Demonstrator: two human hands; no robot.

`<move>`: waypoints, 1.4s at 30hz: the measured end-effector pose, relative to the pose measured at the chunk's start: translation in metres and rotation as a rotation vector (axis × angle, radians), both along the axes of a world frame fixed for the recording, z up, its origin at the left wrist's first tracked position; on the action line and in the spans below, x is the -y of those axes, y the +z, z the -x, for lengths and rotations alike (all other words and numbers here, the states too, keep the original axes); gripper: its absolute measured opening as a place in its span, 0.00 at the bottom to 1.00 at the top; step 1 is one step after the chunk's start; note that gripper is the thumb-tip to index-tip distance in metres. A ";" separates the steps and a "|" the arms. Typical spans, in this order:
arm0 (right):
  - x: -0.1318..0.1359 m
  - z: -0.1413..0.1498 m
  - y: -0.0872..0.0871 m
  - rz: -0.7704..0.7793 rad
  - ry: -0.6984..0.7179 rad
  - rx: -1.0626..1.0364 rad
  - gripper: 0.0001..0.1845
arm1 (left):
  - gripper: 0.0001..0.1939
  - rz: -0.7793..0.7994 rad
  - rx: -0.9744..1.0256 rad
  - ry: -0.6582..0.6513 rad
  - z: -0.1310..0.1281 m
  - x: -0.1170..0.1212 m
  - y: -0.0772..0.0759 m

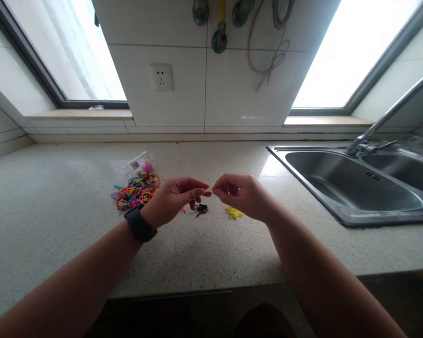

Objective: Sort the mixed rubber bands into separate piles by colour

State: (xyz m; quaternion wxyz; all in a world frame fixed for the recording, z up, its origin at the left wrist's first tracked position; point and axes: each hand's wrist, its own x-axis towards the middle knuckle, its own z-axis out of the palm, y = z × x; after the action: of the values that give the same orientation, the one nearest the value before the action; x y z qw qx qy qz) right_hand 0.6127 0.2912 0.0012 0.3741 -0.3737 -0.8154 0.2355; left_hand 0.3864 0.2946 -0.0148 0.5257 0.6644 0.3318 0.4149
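My left hand [179, 196], with a dark watch [140, 224] on its wrist, pinches a small yellow band [207, 190] between thumb and forefinger. Facing it, my right hand [238, 191] is closed in a pinch at the band's other end, the fingertips almost meeting those of the left. The band looks like a thin elastic hair tie, too small to make out fully. Below my hands on the counter lie a little heap of black bands [202, 208] and a heap of yellow bands [233, 212]. A trace of red shows beside my left fingers, mostly hidden.
A large multicoloured pile of bands [136, 191] lies on the speckled counter [197, 253] at left. Behind it is a clear plastic bag [134, 163] with a pink round thing [147, 166]. A steel sink [338, 188] with a faucet [359, 143] is at right.
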 end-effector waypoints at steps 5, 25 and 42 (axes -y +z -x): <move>0.001 -0.001 0.006 0.025 -0.034 -0.124 0.07 | 0.11 0.085 0.196 -0.043 0.001 0.000 -0.001; 0.009 -0.002 0.015 0.139 0.180 -0.367 0.06 | 0.14 0.093 0.365 -0.192 0.000 0.008 0.005; 0.008 0.003 0.014 0.269 0.238 -0.442 0.10 | 0.13 0.104 0.376 -0.148 -0.001 0.009 0.004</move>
State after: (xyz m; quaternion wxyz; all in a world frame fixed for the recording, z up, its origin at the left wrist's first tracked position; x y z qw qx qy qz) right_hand 0.6097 0.2831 0.0154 0.4593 -0.2612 -0.7137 0.4598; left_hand 0.3875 0.2859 -0.0104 0.6411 0.5696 0.1989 0.4742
